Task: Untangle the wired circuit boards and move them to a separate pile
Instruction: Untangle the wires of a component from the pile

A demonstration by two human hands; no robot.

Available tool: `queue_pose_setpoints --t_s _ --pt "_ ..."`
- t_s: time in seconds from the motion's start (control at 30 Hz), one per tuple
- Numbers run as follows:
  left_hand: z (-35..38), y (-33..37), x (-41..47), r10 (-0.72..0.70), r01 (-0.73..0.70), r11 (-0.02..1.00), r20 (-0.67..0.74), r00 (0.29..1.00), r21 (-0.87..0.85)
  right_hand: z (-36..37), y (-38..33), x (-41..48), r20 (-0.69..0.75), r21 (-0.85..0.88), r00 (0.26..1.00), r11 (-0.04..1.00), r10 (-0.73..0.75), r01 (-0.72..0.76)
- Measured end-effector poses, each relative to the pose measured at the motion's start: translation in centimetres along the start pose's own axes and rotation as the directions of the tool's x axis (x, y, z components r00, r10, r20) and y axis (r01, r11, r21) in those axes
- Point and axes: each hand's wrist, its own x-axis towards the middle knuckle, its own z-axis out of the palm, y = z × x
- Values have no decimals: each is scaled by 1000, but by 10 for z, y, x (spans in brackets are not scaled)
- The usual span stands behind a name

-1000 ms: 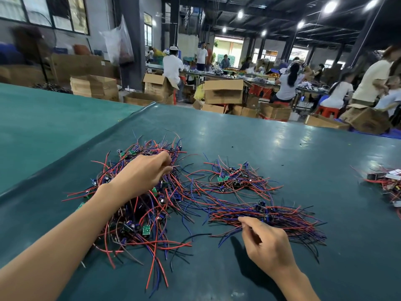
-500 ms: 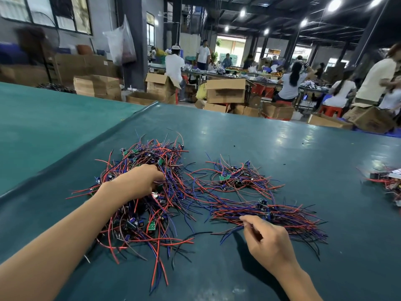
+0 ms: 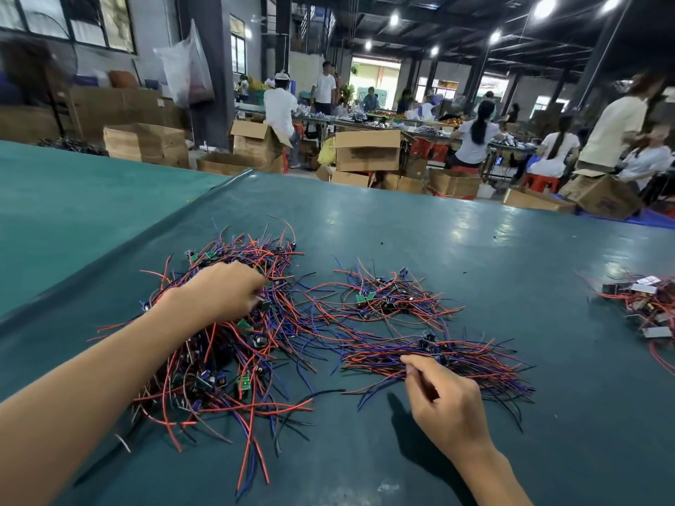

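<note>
From my remote seat I see both bare arms reaching over a dark teal table (image 3: 475,242) that carries three groups of red, blue and black wires. My left hand (image 3: 219,294) lies on top of the tangled heap (image 3: 204,388), the largest group, on the left of the table. Its fingers are curled down into the wires and grip a bunch of them, though the fingertips are buried and I cannot tell which strands. Small green boards (image 3: 244,382) show here and there among the loops of that heap. My right hand (image 3: 442,399) is near the front, with thumb and forefinger pinched on wire ends at the near left edge of the flat bundle (image 3: 475,359), where the wires lie roughly side by side. The other fingers are folded into the palm. Beyond that bundle, and just right of the big heap, sits a smaller cluster (image 3: 383,301) of wired boards, with loose strands running across to both neighbours (the three groups touch at their fringes and are not fully apart). Well off at the right edge of the table lies a separate heap of parts (image 3: 643,304) with red wires and pale blocks. A second table (image 3: 73,199) in lighter green lies to the left. Behind stand cardboard boxes (image 3: 367,149) and workers (image 3: 475,136) at long benches under ceiling lamps.
</note>
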Motion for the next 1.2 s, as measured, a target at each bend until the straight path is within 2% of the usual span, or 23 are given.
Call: queue_pose_setpoints --t_s 0.1,0.17,0.3,0.4,0.53,0.6,0.7,0.87,1.0,1.07,1.13,1.2 --pt "-17 -12 2 6 38 965 167 986 -261 2 0 0 5 -17 1000 1000 -21 21" --pt "-27 -17 0 1 65 939 192 981 -338 1 1 0 5 -13 1000 999 -31 31" --pt "-36 -21 2 -82 81 936 11 997 -342 0 -1 1 -18 22 999 999 -35 35" --pt "-39 -19 0 -132 111 981 -130 983 -162 -1 -3 2 -17 47 1000 999 -18 19" --pt "-38 -8 -11 -56 66 998 -436 898 6 -3 -3 1 -5 57 1000 998 -10 11" --pt "-37 -8 -15 -35 21 999 -504 863 -33 -2 -4 1 4 53 1000 999 -9 9" --pt "-41 -12 -16 -77 -16 987 -556 828 -160 -2 -6 2 16 48 1000 999 15 -16" --pt "-50 -20 -17 -127 47 990 -688 714 -134 -2 -3 2 41 -1 999 1000 0 0" --pt "-59 -33 -16 -161 22 982 -771 616 -188 -3 -4 1 75 5 997 1000 9 -9" --pt "-64 -38 -15 -12 -96 991 -789 615 -90 -5 -6 2 98 17 995 1000 17 -19" --pt "-68 -41 -16 242 -279 957 -746 621 79 -7 -8 3 141 31 989 999 36 -41" --pt "-72 -40 -18 356 -390 913 -700 619 119 -10 -9 5 186 50 981 996 59 -69"
